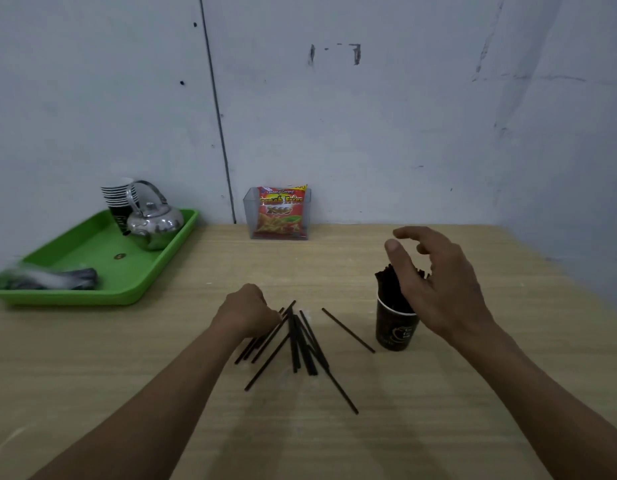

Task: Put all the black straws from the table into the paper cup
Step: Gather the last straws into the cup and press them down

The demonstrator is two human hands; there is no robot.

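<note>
Several black straws (300,341) lie in a loose fan on the wooden table (334,427). One more straw (348,330) lies apart, between the fan and the cup. The dark paper cup (394,329) stands upright to the right, with a bundle of black straws (390,285) sticking out of it. My left hand (248,311) rests curled at the fan's upper left end, fingers closed on the tips of a few straws. Beside and above the cup's rim my right hand (435,275) hovers, fingers spread and holding nothing, and it covers part of the bundle.
A green tray (75,251) at the left holds a metal kettle (154,223), a stack of paper cups (118,199) and a grey cloth (50,277). A clear holder with a red snack packet (281,213) stands against the back wall.
</note>
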